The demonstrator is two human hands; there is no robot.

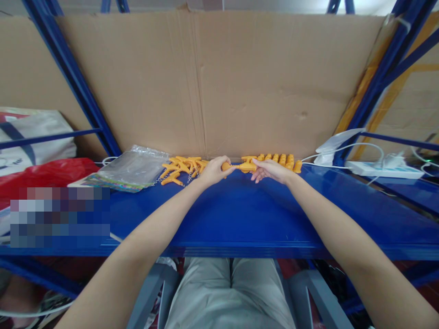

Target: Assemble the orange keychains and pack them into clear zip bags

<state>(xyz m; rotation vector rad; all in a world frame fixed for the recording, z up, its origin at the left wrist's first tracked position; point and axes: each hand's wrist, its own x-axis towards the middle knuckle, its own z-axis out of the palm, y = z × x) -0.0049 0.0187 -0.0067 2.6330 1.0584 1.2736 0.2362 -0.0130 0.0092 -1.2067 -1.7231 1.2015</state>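
Note:
My left hand (215, 171) is closed around the rounded end of an orange plastic piece (225, 166). In line with it, a thicker orange plastic part (247, 168) reaches toward my right hand (270, 171). The right thumb and index finger are at that part's right end, while the other fingers hang loosely apart below. Whether the two orange parts are joined cannot be made out. Left of my left hand lies a pile of orange T-shaped handles (171, 176) with metal spirals. Behind my right hand stands a row of several orange plastic pieces (281, 160).
The blue shelf top (240, 214) ends against a cardboard panel (257, 82). A clear plastic bag (137, 167) and a red bag (68, 171) lie on the left. A white power strip (386, 169) with cables is on the right. Blue posts (75, 82) frame both sides.

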